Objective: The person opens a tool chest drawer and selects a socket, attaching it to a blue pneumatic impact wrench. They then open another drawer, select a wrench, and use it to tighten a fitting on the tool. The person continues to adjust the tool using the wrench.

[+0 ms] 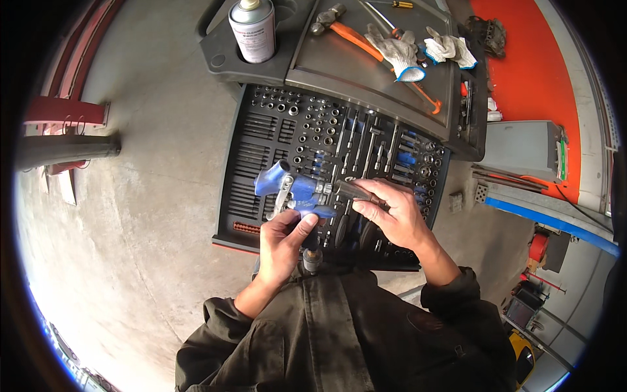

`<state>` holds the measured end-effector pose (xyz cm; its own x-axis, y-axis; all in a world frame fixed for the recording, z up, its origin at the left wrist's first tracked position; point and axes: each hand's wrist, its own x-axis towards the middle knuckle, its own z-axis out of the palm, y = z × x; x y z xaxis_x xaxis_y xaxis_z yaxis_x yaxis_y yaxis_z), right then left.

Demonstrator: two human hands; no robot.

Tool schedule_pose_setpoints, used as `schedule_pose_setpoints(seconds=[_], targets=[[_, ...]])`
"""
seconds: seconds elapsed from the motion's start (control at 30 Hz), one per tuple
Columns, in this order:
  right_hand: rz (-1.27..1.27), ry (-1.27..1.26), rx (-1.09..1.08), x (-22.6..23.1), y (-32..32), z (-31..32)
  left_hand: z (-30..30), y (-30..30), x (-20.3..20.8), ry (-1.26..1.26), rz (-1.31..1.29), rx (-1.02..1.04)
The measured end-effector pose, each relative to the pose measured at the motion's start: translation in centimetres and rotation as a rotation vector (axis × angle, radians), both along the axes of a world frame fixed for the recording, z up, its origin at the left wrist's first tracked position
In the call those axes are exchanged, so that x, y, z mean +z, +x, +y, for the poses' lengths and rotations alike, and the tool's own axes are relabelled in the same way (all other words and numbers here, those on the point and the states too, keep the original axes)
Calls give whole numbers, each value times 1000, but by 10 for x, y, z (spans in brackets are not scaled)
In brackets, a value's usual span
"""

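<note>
My left hand [282, 247] is closed round the lower part of a blue air gun [302, 189] with a silver lever [281, 195]. A metal hose coupling [312, 260] hangs below that hand. My right hand [400, 215] pinches a dark, tube-shaped nozzle piece [353, 191] at the gun's right end, thumb and fingers closed on it. Whether this piece is fixed to the gun, I cannot tell. Both hands are above a pulled-out tool drawer [236, 245], whose black insert holds sockets [294, 110], bits [251, 157], ratchets and screwdrivers in fitted slots.
Beyond the drawer, the cart top [320, 55] carries an orange-handled hammer [353, 36], work gloves [400, 53] and a screwdriver. A spray can [253, 32] stands in its left holder. At right are a grey box [513, 147] and a blue-edged bench [552, 225]. A red lift post [65, 112] is at left.
</note>
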<state>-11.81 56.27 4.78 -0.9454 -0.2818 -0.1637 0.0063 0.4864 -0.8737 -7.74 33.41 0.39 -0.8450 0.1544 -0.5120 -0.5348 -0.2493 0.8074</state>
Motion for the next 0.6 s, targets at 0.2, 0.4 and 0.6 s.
schedule_pose_setpoints(seconds=[0.2, 0.4, 0.6], targets=[[41, 45, 21, 8, 0, -10, 1, 1, 2, 16, -7, -3], [109, 102, 63, 10, -4, -12, 4, 5, -6, -68, 31, -29], [87, 100, 54, 7, -4, -12, 8, 10, -9, -121, 83, -31]])
